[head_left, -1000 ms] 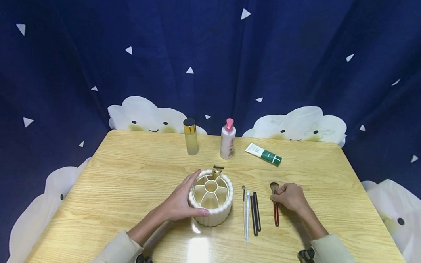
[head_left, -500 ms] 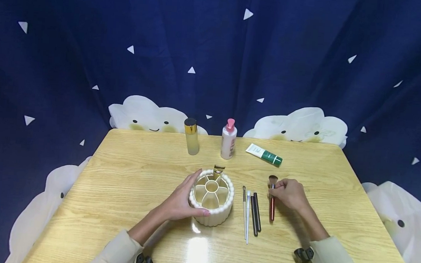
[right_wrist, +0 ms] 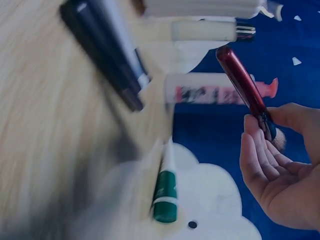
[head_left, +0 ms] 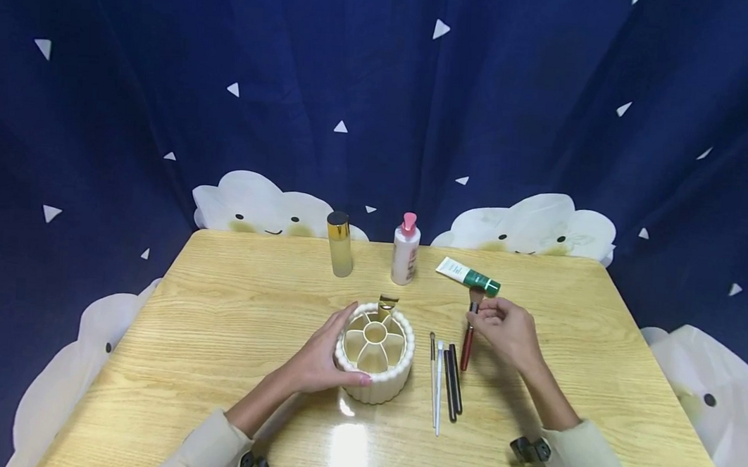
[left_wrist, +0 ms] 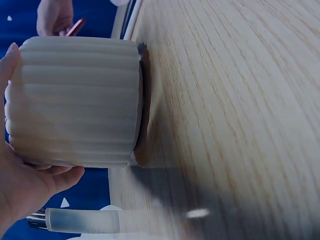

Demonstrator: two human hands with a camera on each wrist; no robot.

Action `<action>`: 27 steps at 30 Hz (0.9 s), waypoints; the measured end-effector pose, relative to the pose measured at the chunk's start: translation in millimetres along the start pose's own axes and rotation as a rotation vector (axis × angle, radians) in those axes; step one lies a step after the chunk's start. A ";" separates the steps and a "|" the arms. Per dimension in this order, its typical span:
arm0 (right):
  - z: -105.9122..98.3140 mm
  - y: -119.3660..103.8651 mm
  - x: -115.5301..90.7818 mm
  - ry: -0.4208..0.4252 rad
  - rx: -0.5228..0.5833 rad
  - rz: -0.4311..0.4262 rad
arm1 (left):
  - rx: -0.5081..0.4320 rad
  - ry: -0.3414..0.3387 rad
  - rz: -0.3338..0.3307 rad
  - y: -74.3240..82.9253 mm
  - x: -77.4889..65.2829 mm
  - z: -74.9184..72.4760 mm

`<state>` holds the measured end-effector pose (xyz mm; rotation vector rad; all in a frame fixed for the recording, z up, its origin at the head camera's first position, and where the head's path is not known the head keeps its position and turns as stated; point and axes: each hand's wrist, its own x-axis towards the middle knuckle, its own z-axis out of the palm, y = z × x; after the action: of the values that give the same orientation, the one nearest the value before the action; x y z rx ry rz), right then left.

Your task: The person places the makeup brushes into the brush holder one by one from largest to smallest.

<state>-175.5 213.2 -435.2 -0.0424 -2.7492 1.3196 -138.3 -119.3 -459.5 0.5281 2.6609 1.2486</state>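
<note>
My left hand (head_left: 326, 361) grips the near-left side of a cream ribbed round organizer (head_left: 381, 388) with a beaded rim and petal-shaped compartments. A gold piece (head_left: 387, 305) stands up at its back. In the left wrist view the organizer's fluted wall (left_wrist: 75, 100) fills the space beside my fingers. My right hand (head_left: 508, 331) pinches a makeup brush (head_left: 467, 348) near its bristle end. The right wrist view shows its glossy red handle (right_wrist: 242, 77) raised off the table, bristles (right_wrist: 279, 140) close to my palm.
Two thin brushes, one white (head_left: 438, 388), and two dark pencils (head_left: 450, 385) lie between the organizer and my right hand. Behind stand a gold-capped bottle (head_left: 341, 253) and a pink-topped pump bottle (head_left: 405, 253). A green-and-white tube (head_left: 467, 275) lies at back right.
My right hand has lifted the makeup brush off the table and moved it left and away from me, toward the tube. My left hand keeps its hold on the organizer.
</note>
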 end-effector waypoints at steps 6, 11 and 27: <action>2.9 -26.6 -3.3 0.029 0.179 -0.050 | 0.001 0.012 0.013 0.0 -0.1 -0.7; 6.4 -46.0 -4.7 0.067 0.322 -0.068 | 0.003 0.007 0.006 -0.1 0.8 -0.3; 34.6 -78.7 -3.4 0.102 0.432 -0.210 | 0.002 -0.001 0.002 0.0 0.4 0.2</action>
<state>-174.2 136.8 -395.6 0.1969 -2.2569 1.7544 -138.6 -119.0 -459.7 0.5313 2.6624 1.2455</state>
